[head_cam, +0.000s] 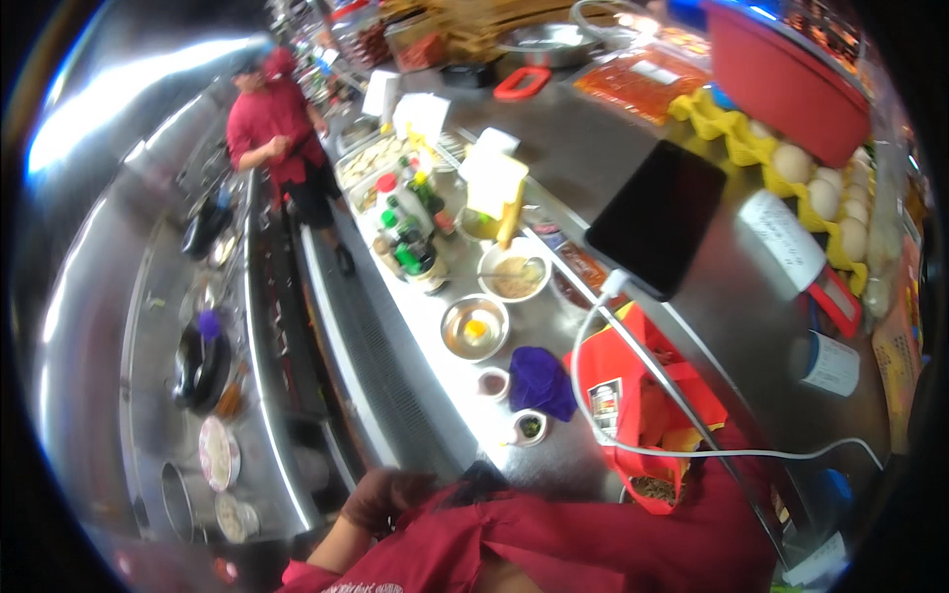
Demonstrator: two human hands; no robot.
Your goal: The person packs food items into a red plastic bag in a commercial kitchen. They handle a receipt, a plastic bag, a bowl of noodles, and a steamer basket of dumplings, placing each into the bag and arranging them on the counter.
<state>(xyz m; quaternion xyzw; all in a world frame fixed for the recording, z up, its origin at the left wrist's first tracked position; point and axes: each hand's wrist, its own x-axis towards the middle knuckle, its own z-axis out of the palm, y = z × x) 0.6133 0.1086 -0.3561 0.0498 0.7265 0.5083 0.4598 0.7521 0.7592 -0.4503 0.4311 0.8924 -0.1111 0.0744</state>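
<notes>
My left hand (389, 493), in a dark glove, is held in front of my red shirt at the lower edge. Its fingers are blurred and partly hidden, so I cannot tell what they hold. My right hand is out of view. On the steel counter before me stands a steel bowl (476, 328) with a raw egg in it. Behind it, a white bowl (514, 270) contains a pale brown mixture and a spoon. Nearer me are a small bowl of dark sauce (493, 384), a cup of chopped greens (530, 427) and a crumpled purple cloth (541, 384).
Sauce bottles (415, 248) line the counter's left side. A red bag (630, 370) hangs near a raised shelf bearing a black tablet (656, 215), its white cable (712, 452) looping across. Eggs (823, 199) fill a yellow tray. Woks (200, 367) sit left; a person (278, 126) stands in the aisle.
</notes>
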